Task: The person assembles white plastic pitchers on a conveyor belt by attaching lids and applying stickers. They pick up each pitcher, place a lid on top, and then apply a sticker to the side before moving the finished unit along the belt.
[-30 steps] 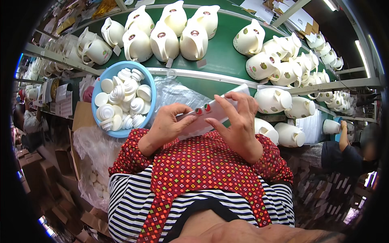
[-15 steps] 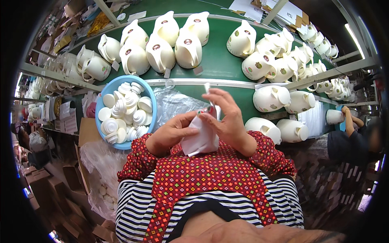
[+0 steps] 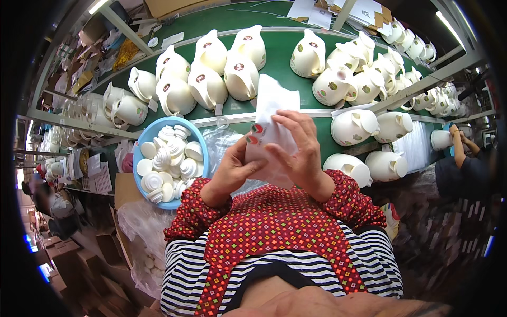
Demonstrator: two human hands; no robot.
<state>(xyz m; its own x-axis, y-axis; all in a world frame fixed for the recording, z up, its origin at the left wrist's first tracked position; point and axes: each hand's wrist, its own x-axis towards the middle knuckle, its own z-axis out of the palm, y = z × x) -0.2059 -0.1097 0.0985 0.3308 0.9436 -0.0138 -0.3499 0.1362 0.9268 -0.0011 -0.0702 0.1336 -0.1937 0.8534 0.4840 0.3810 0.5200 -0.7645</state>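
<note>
Head view is showing my left fingers (image 3: 237,149) pinching a white sheet (image 3: 278,96) by its left edge, thumb in front, just beside two round red-and-green marks (image 3: 256,129); my right fingers (image 3: 290,127) are spreading across the sheet's right side, the thumb standing apart from the rest, though whether the tips are pressing on it or only hovering I cannot tell; half a second ago the sheet was bunching small between both sets of fingers, whereas now it is opening out, its top end reaching up against the green worktop (image 3: 278,58) and its lower end hanging over my patterned apron (image 3: 280,232); that is leaving the marks facing me in plain sight, which, as I am judging it, is making them easier to reach and keeping the work on the sheet alone; meanwhile I am touching none of the cream jugs (image 3: 209,87) standing ahead of me; a blue basin (image 3: 165,122) is sitting beside my left forearm, holding a heap of white lids (image 3: 175,146); crumpled clear plastic (image 3: 219,141) is lying between basin and sheet.
</note>
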